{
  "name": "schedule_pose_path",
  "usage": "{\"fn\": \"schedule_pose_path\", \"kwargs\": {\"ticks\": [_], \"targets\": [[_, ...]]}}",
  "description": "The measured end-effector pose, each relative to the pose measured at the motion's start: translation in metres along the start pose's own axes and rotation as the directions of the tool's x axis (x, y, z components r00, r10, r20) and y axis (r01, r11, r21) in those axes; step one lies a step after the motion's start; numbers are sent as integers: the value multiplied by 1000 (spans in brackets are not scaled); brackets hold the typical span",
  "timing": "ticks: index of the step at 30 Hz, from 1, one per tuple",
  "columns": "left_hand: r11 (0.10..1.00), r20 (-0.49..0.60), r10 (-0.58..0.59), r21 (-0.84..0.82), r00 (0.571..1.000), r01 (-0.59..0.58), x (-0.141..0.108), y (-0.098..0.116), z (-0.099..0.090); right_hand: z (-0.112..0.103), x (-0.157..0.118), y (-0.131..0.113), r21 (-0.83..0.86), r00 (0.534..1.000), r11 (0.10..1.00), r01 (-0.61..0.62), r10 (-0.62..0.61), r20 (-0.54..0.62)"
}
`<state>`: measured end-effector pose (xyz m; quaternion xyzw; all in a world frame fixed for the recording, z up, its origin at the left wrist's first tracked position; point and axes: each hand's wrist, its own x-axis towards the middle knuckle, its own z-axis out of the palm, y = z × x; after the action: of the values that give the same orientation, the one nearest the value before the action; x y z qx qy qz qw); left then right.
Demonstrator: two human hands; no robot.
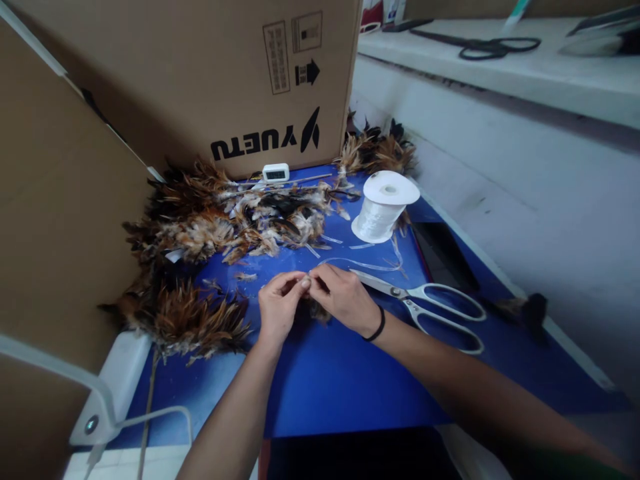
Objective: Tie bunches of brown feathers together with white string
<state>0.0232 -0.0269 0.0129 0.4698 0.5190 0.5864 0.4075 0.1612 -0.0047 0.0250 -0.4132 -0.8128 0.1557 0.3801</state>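
A small craft workshop, by the look of it — a blue table (pixel 350 393) with heaps of brown and black feathers (pixel 200 233) at left and far, a white spool (pixel 383 217) and large scissors (pixel 395 292) at right, and dark shears (pixel 493 48) on a far-right ledge (pixel 560 73).

Sm. brn feather bunch (pixel 320 311), mostly hidden, shows below R hand (pixel 344 297).

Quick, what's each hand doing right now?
Left hand: closed in a pinch; what it holds is too hidden to tell.
Right hand: pinched closed too, feathers showing beneath; its hold is unclear.
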Motion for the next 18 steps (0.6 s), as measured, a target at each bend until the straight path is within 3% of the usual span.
{"fn": "schedule_pose_path", "kwargs": {"ticks": [7,18], "targets": [[1000,-44,4,-23,999,-5,0,2,1,1,0,-1,158,997,985,-69,75,-32],[993,-32,-35,-114,999,31,1,2,2,-5,5,-8,324,971,916,-235,237,34]]}}
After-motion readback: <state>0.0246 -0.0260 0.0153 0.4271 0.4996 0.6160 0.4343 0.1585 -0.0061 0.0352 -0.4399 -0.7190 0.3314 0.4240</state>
